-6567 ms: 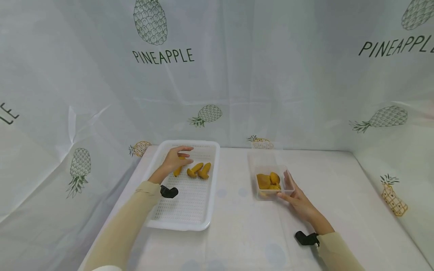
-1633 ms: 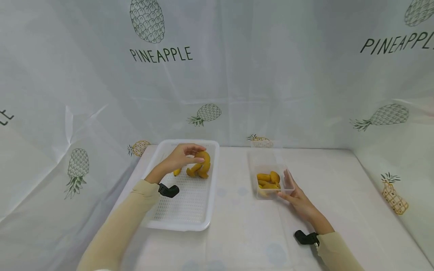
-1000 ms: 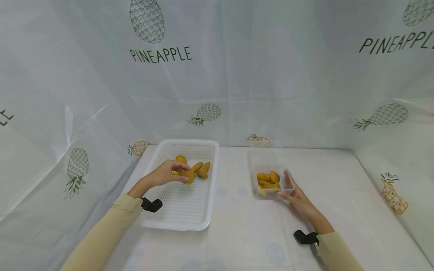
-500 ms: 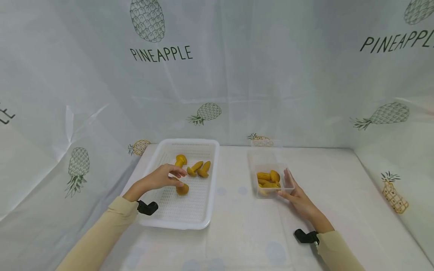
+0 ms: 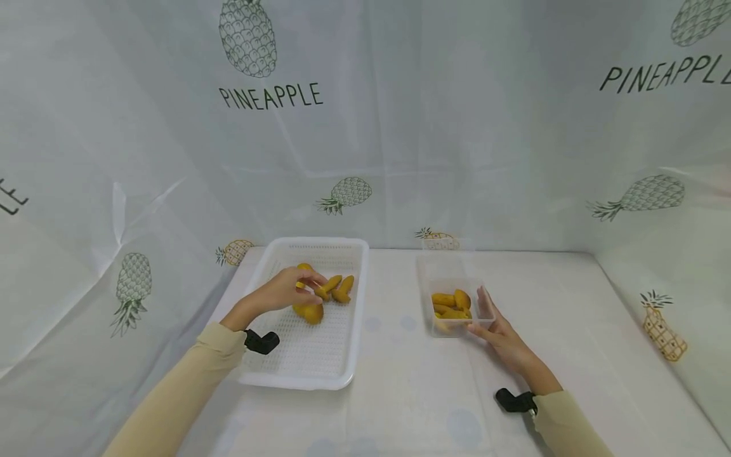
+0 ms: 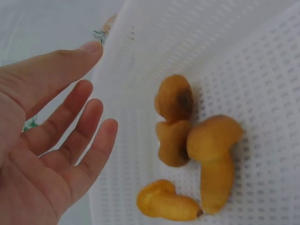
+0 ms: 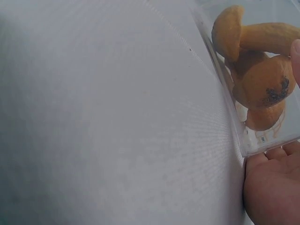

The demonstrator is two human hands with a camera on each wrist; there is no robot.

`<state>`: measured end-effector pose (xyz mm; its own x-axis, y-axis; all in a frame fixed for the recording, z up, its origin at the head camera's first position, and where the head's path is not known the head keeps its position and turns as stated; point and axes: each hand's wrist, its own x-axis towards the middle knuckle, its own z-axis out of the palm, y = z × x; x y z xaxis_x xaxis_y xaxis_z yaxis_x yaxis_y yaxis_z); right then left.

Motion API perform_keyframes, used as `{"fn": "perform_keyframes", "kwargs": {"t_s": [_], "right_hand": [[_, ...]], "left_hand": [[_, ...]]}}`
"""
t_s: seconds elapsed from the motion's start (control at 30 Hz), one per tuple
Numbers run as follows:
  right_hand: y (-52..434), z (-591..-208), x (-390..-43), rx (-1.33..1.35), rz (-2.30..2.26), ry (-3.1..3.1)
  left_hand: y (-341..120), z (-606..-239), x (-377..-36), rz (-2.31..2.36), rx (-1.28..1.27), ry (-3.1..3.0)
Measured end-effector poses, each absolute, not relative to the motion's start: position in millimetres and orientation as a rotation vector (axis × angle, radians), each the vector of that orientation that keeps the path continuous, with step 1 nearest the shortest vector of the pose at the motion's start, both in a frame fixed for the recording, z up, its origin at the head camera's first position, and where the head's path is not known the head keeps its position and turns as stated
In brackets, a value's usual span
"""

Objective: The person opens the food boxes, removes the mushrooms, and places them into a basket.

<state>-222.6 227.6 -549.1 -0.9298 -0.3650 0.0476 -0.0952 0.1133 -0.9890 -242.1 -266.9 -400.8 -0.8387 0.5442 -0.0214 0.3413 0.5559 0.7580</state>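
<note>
Several yellow-brown mushrooms lie in a white perforated tray. Over the tray, my left hand has its fingers apart and holds nothing. A single mushroom rests just below the hand in the head view, while another behind is partly covered by it. In the left wrist view the loosely bent fingers are apart from the mushrooms. My right hand grips the near right corner of a clear plastic box, thumb in front and fingers along the side. More mushrooms fill the box.
A clear lid stands raised behind the box. White cloth with pale spots covers the table. Pineapple-printed sheeting hangs at the back and sides. Each wrist wears a small black device.
My left hand carried a mushroom toward the tray's near side, let go of it there, then shifted up and right. Mushrooms in the box lie differently than at first. My right hand stays put.
</note>
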Motion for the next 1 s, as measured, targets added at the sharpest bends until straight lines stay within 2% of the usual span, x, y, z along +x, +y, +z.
{"fn": "perform_keyframes", "kwargs": {"t_s": [0.5, 1.0], "right_hand": [[229, -551, -224, -0.474, -1.917, 2.177], [229, -550, -225, -0.445, -1.922, 2.18]], "left_hand": [[-188, -385, -271, 1.324, 0.858, 2.433], [-80, -410, -291, 1.219, 1.095, 2.275]]}}
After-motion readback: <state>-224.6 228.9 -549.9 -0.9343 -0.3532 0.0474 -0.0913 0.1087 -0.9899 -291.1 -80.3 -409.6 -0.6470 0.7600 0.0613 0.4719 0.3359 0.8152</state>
